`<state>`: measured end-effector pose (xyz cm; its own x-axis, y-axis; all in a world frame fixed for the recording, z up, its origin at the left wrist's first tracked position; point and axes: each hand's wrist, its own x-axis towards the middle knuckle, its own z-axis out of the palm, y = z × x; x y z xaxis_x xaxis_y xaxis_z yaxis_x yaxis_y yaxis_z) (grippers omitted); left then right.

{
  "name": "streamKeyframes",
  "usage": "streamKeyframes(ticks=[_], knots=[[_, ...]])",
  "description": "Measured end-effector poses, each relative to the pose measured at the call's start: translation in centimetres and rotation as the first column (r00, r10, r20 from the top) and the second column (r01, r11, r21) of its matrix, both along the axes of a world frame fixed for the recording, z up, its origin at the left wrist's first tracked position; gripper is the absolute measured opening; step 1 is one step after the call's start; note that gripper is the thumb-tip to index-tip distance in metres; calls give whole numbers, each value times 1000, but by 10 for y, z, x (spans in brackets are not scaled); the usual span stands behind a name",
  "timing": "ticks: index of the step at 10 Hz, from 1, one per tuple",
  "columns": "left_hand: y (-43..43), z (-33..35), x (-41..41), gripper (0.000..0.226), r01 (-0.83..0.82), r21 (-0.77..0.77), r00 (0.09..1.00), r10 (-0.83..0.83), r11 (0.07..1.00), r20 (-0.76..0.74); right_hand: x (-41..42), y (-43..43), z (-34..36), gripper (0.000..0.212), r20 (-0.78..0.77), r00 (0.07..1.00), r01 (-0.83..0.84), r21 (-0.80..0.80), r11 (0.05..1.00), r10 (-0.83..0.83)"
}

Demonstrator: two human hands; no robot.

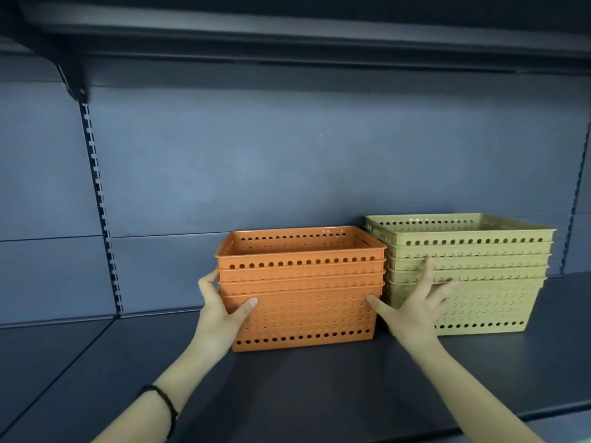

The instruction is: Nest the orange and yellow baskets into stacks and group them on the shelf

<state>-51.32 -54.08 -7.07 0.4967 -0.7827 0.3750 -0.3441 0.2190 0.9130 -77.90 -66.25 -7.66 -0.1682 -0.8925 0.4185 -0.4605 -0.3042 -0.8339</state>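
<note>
A: Baskets?
B: Orange stack (300, 289), 4 nested one in another, stands mid-shelf (319, 394), betw. front edge & back panel. Yellow stack (479, 282), 5 or so nested, sits just right of it, nearer the back edge.
A: Hands?
B: Left hand (220, 311) grips the orange stack's left front corner, thumb on front wall, fingers curled round the side. Right hand (415, 308) is spread wide, fingers straight. Its thumb tip is at the orange stack's right front corner, its fingers over the yellow stack's front wall.

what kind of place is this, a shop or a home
Most likely a shop or stockroom: the dark metal shelf has a slotted upright and plain back panel like retail shelving, and the orange baskets and yellow baskets stand in nested stacks of identical pieces, like stock.
</note>
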Motion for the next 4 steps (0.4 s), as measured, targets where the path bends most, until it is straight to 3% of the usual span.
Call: streamKeyframes(ticks=[2, 3, 4], knots=[[1, 6, -7, 75, -107, 20, 994, 106, 994, 41, -20, 4, -1, 108, 44, 994, -101, -69, 992, 104], [6, 12, -7, 80, -132, 53, 991, 131, 990, 14, -40, 27, 15, 75, 197, 963, -169, -91, 981, 184], [11, 18, -6, 81, -159, 131, 986, 150, 979, 77, -64, 61, 46, 35, 351, 917, -117, -222, 968, 191]])
